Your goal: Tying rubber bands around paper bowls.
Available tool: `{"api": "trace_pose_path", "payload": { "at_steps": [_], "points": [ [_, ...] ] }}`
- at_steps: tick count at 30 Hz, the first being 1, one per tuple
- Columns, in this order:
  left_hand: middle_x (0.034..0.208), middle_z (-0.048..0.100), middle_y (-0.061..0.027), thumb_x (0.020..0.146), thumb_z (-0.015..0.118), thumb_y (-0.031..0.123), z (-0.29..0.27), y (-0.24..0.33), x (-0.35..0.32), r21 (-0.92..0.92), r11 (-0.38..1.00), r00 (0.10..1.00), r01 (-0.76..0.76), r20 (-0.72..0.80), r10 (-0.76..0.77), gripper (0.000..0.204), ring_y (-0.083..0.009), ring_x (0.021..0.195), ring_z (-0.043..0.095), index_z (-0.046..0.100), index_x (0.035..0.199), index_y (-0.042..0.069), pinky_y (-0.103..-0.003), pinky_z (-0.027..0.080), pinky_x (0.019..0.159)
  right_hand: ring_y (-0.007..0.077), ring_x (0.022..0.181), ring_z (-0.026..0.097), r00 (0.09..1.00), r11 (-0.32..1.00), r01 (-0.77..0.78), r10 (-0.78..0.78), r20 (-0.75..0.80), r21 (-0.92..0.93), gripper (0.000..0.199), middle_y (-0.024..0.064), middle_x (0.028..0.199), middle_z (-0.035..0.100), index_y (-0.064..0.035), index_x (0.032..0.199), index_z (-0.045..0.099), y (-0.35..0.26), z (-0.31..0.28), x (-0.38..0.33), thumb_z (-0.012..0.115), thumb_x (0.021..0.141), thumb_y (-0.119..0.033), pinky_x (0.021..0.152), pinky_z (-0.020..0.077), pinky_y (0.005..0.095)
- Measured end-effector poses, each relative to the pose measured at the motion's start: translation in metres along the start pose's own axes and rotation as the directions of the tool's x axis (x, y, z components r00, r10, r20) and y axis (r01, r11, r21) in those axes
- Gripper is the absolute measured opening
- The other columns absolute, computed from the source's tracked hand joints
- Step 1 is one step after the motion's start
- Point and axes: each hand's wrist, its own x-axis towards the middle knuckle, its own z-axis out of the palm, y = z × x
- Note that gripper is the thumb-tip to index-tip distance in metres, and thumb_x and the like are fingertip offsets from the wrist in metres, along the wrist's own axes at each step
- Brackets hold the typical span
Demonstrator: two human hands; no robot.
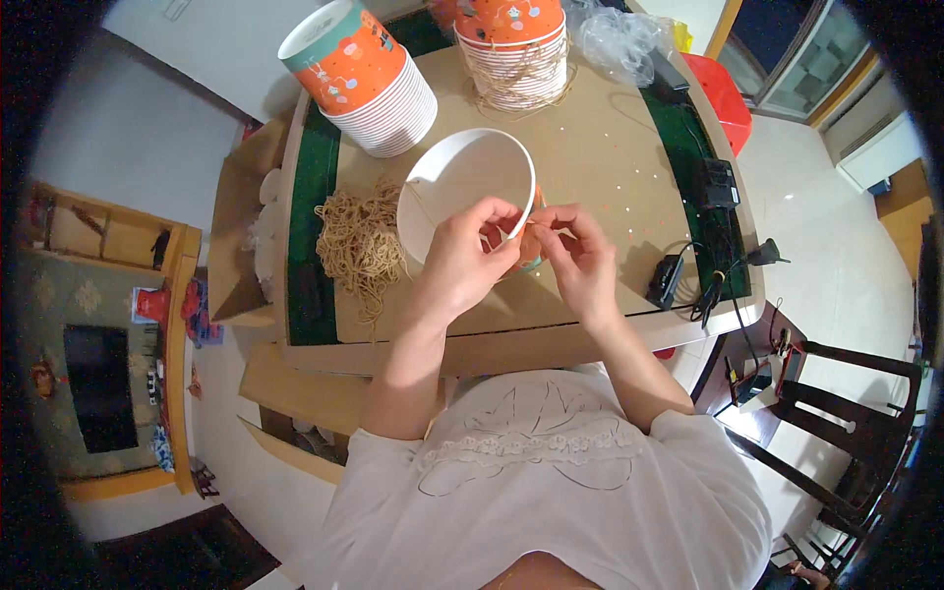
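My left hand (466,258) grips the near rim of a white-lined paper bucket (462,177) with an orange outside, tilted with its mouth toward me. My right hand (580,258) pinches a thin tan string (562,233) at the bucket's rim, right beside the left fingers. A loose heap of the same tan strings (360,246) lies on the table left of the bucket.
Two stacks of orange paper buckets, one leaning (366,81) and one upright (513,49), stand at the back of the cardboard-covered table (610,147). Crumpled clear plastic (619,39), black adapters and cables (688,265) lie at right. A dark wooden chair (836,413) stands lower right. A cardboard box (236,236) is at left.
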Motion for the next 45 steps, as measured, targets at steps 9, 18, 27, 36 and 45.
{"api": "trace_pose_path", "payload": {
  "at_steps": [9, 18, 27, 36, 45],
  "points": [
    [0.087, 0.064, -0.0026, 0.081, 0.06, -0.001, -0.001, 0.006, -0.002, -0.01, 0.998, 0.997, 0.064, 0.033, -0.063, 0.022, -0.007, 0.075, 0.058, 0.06, 0.104, 0.0, -0.021, 0.047, 0.063, 0.0076, 0.085, 0.052, 0.97, 0.931, -0.228, 0.192, 0.151, 0.285, 0.016, -0.0006, 0.087, 0.053, -0.0059, 0.093, 0.048, 0.002, -0.008, 0.006, 0.061, 0.084, -0.002, 0.076, 0.0455, 0.0238],
    [0.086, 0.063, -0.0001, 0.081, 0.061, 0.0, 0.0, 0.001, -0.003, 0.082, 0.997, 0.997, 0.012, 0.081, -0.019, 0.022, -0.0046, 0.071, 0.054, 0.06, 0.103, 0.001, -0.02, 0.045, 0.061, 0.0098, 0.084, 0.052, 0.907, 0.868, -0.375, 0.27, 0.324, 0.327, 0.02, 0.0004, 0.087, 0.053, -0.0072, 0.091, 0.047, 0.001, -0.022, 0.018, 0.059, 0.08, 0.004, 0.077, 0.043, 0.0249],
    [0.091, 0.065, -0.0055, 0.091, 0.055, 0.007, 0.0, -0.017, 0.002, 0.026, 0.999, 0.987, -0.032, 0.159, 0.028, 0.019, -0.0108, 0.08, 0.062, 0.061, 0.106, -0.002, -0.025, 0.05, 0.069, 0.01, 0.083, 0.055, 0.916, 0.921, -0.328, 0.254, 0.311, 0.211, 0.018, 0.001, 0.086, 0.056, -0.0057, 0.089, 0.048, 0.002, -0.027, 0.017, 0.061, 0.081, 0.003, 0.075, 0.0443, 0.0244],
    [0.073, 0.063, -0.0074, 0.089, 0.054, 0.004, 0.01, -0.023, 0.006, 0.073, 0.996, 0.994, -0.05, -0.091, 0.056, 0.007, -0.0126, 0.064, 0.06, 0.05, 0.094, 0.002, -0.028, 0.048, 0.057, 0.0138, 0.076, 0.058, 0.878, 0.892, -0.426, 0.368, 0.305, 0.151, 0.015, 0.0062, 0.084, 0.06, -0.0052, 0.097, 0.049, -0.017, -0.029, 0.003, 0.058, 0.087, 0.0, 0.069, 0.047, 0.0258],
    [0.071, 0.061, -0.0112, 0.094, 0.043, 0.008, 0.002, -0.007, 0.011, -0.15, 0.985, 0.996, 0.083, -0.03, -0.088, 0.008, -0.0188, 0.054, 0.06, 0.045, 0.098, 0.001, -0.031, 0.047, 0.051, 0.0078, 0.058, 0.056, 0.947, 0.811, 0.088, 0.112, 0.301, -0.579, 0.014, 0.0059, 0.076, 0.064, -0.0025, 0.099, 0.062, -0.083, -0.007, 0.043, 0.06, 0.086, -0.004, 0.055, 0.0446, 0.0232]
  ]
}}
